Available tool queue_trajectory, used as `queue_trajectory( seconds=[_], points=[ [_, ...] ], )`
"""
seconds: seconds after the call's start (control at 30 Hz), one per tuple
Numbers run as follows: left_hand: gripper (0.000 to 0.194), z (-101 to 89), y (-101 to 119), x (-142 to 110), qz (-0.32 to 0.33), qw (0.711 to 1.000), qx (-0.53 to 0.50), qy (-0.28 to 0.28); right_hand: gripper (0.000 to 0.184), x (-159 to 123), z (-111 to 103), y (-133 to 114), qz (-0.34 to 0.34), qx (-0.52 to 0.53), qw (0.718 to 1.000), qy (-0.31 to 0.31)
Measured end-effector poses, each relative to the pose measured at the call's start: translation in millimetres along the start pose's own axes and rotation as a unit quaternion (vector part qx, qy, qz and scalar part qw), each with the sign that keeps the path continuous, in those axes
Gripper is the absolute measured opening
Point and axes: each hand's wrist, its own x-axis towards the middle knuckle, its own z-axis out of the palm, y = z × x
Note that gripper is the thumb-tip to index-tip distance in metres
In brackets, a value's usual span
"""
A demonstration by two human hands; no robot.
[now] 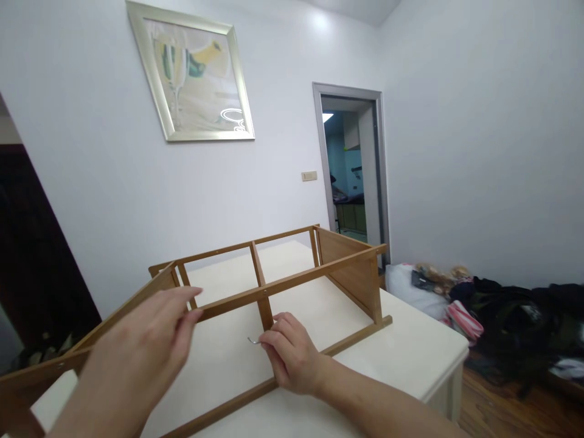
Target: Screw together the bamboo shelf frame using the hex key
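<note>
The left hand [148, 340] spreads large across the lower left of the frame, slightly blurred, its back upward, fingers extended toward the centre and the thumb set apart below them. Its wrist [103, 404] runs off the bottom edge. The right hand [292, 356], just below the middle of the frame, has curled fingers, with thumb and forefinger closed in a pinch pointing left. The bare right forearm [378, 398] slants down to the lower right.

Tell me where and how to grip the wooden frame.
Probably best by its upper near rail, right of the middle crosspiece, coming from above: the bar is slim and raised, with open space beneath for wrapping fingers.
</note>
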Motion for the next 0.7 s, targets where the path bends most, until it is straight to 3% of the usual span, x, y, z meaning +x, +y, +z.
queue_trajectory(
  seconds=[0.07, 0.13, 0.37, 0.57, 0.7],
  points=[
    [0.035, 16.0, 34.4, 9.4, 0.066, 0.997, -0.036, -0.004, 0.025, 1.8, -2.5, -0.4, -0.006, -0.007, 1.000, 0.008],
    [0.035, 29.6, 55.3, 17.5, 0.084, 0.995, -0.058, -0.020, 0.024, 4.0, -6.4, 0.0, -0.008, -0.020, 1.000, 0.018],
    [0.019, 42.9, 75.6, 39.5, -0.037, 0.982, -0.100, -0.153, 0.024, 10.4, -26.9, 12.4, 0.045, -0.075, 0.990, 0.106],
    [0.017, 49.9, 88.0, 36.2, -0.039, 0.992, -0.043, -0.108, 0.026, 13.7, -36.0, 19.6, 0.071, -0.106, 0.982, 0.141],
    [0.015, 53.7, 89.3, 34.0, -0.030, 0.996, -0.024, -0.083, 0.032, 25.9, -43.1, 25.2, 0.024, -0.120, 0.983, 0.139]
  ],
)
